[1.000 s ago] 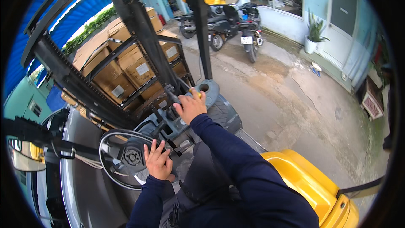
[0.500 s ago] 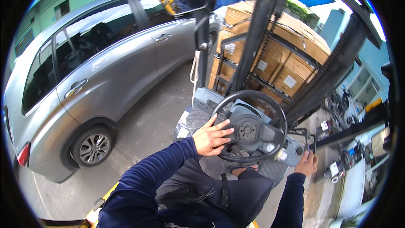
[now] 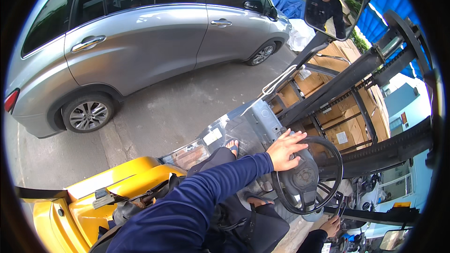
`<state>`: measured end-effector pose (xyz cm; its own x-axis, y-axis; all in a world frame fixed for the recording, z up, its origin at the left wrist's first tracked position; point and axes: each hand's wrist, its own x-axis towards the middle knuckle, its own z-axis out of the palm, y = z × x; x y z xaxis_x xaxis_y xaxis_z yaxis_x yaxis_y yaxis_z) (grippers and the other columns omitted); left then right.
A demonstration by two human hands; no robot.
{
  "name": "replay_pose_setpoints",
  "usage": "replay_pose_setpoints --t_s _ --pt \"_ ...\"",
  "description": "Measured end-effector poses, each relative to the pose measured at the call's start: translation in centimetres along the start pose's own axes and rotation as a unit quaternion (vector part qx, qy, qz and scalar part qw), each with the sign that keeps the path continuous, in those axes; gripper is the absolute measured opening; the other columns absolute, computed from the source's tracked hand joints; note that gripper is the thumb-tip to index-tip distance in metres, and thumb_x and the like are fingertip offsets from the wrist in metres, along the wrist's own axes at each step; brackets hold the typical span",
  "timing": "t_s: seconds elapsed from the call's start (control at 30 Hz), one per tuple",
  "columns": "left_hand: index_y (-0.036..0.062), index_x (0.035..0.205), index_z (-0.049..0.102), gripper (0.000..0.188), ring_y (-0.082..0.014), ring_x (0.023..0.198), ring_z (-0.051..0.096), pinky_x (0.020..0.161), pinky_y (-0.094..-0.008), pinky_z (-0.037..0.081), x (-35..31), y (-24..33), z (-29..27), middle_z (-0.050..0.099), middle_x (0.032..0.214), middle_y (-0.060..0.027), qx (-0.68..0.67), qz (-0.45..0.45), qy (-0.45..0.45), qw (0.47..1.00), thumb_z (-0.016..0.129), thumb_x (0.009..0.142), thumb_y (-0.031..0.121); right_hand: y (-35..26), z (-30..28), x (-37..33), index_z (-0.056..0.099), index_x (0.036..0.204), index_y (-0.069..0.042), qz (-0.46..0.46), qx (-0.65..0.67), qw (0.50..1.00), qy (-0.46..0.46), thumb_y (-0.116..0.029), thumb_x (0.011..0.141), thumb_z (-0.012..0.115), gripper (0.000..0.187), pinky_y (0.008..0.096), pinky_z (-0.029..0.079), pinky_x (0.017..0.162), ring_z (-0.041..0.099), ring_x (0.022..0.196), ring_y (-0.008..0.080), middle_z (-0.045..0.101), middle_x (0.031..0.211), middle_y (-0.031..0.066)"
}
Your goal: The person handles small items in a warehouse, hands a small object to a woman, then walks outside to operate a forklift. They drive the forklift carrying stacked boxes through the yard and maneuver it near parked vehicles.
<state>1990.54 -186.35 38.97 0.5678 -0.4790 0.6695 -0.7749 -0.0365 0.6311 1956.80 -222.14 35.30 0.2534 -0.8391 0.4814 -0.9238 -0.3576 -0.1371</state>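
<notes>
My left hand (image 3: 287, 151) lies over the upper left rim of a black steering wheel (image 3: 304, 176), its fingers stretched out and somewhat apart. The palm's contact with the rim is hidden under the hand. Lower right, my right hand (image 3: 331, 226) has its fingers closed on a thin dark control lever (image 3: 338, 204) beside the wheel. The wheel belongs to a forklift with a black mast (image 3: 344, 84). Beyond the mast stand stacked brown cartons (image 3: 349, 129). My sandalled feet rest on the forklift floor.
A silver car (image 3: 145, 49) stands along the left, across a strip of grey pavement (image 3: 173, 96). A mirror (image 3: 337, 4) at upper right reflects a person. Yellow bodywork (image 3: 108, 182) lies behind my left arm. Parked motorbikes (image 3: 365, 187) stand at right.
The view has turned left, so the wheel and mast sit farther right. My left hand has shifted from the wheel's left side to its upper left rim. My right hand stays at the lever.
</notes>
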Motion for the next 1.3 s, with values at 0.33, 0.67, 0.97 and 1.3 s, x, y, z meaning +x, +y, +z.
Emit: replay_pose_setpoints --t_s 0.33,0.67,0.97,1.3 --pt "0.007 0.121 0.067 0.044 -0.0361 0.142 0.04 0.117 -0.0619 0.023 -0.3 -5.5 -3.5 0.045 0.151 -0.0175 -0.059 0.008 0.055 0.997 0.067 0.078 0.018 -3.4 -1.5 -2.3 0.063 0.132 -0.02 0.015 0.01 0.998 -0.061 -0.06 0.1 0.036 0.058 0.0482 0.041 0.102 0.053 0.125 0.0307 0.064 0.131 0.0106" --pt "0.0054 0.126 0.065 0.055 -0.0427 0.152 0.014 0.118 -0.0678 0.006 -9.4 -7.3 -5.8 0.027 0.16 -0.0212 -0.018 0.191 -0.126 0.973 0.067 0.077 0.031 -10.2 -3.2 -7.6 0.068 0.127 -0.015 0.079 -0.007 0.997 0.015 -0.054 0.095 0.055 0.052 0.0423 0.055 0.088 0.069 0.102 0.0367 0.071 0.118 0.0148" --pt "-0.0008 0.136 0.056 0.083 -0.0449 0.151 0.009 0.118 -0.0681 -0.001 -5.5 -2.6 5.1 0.025 0.16 -0.0229 -0.085 0.292 -0.17 0.937 0.068 0.07 0.048 -5.6 0.2 -6.5 0.04 0.144 -0.015 -0.069 -0.024 0.989 -0.13 -0.059 0.09 0.06 0.072 0.0349 0.046 0.095 0.057 0.114 0.0222 0.052 0.133 0.0139" --pt "0.005 0.141 0.055 0.075 -0.0453 0.149 0.018 0.116 -0.0707 -0.004 4.0 0.2 4.1 0.033 0.158 -0.0218 0.098 0.172 -0.196 0.96 0.052 0.084 0.054 -1.2 1.7 -4.4 0.064 0.116 0.004 0.014 0.206 0.975 -0.087 -0.044 0.101 0.053 0.051 0.0278 0.047 0.048 0.063 0.057 0.0159 0.067 0.078 0.009"
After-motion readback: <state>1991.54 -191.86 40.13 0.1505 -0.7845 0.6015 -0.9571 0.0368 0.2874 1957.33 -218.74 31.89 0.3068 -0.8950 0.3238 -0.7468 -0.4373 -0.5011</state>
